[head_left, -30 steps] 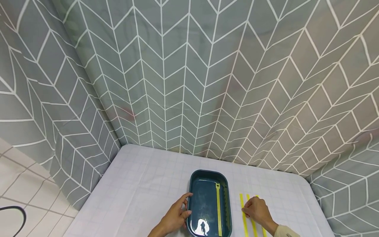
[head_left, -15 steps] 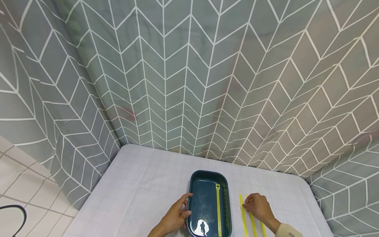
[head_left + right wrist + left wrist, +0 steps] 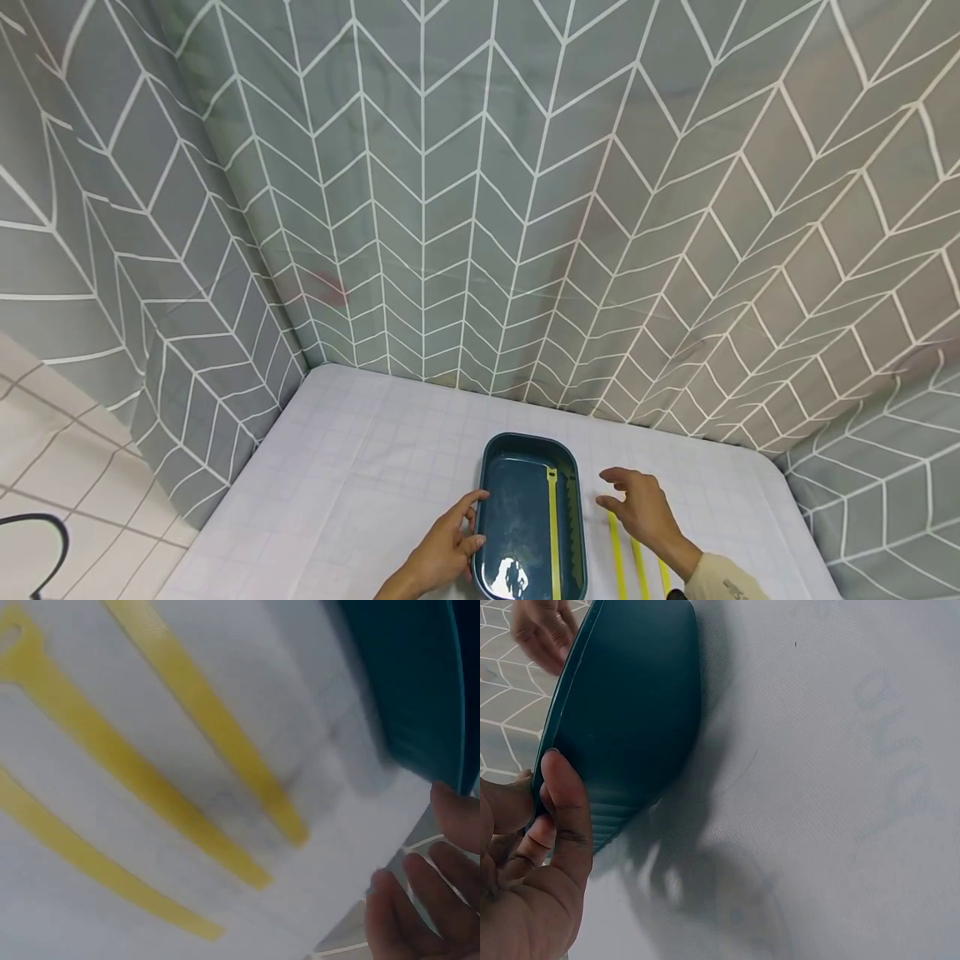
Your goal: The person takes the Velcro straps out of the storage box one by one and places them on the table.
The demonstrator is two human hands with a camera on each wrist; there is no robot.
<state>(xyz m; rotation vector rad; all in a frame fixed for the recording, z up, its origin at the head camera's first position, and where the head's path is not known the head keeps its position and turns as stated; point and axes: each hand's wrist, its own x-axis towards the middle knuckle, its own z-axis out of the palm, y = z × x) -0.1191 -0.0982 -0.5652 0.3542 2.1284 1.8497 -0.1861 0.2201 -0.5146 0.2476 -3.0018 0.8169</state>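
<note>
My left hand [image 3: 442, 542] holds the near left side of a dark teal rectangular tray [image 3: 513, 508], with its fingers at the rim and outer wall, as the left wrist view also shows. Inside the tray, along its right side, lies a yellow hook-and-loop cable tie [image 3: 554, 533] with a slotted head. To the right of the tray, three more yellow ties [image 3: 135, 776] lie roughly side by side on the white cloth. Over their far ends is my right hand [image 3: 643, 510], holding nothing, thumb and fingers apart. It hides part of those ends in the head view.
A white cloth [image 3: 390, 467] covers the table. Grey curtains [image 3: 480, 208] with white chevron lines hang behind and at both sides. At the lower left are a tiled floor [image 3: 75, 467] and a curved black cable [image 3: 63, 542].
My right hand has left the yellow ties, moving away from me and slightly left, and its thumb and fingers have parted. The left hand and tray stay in place.
</note>
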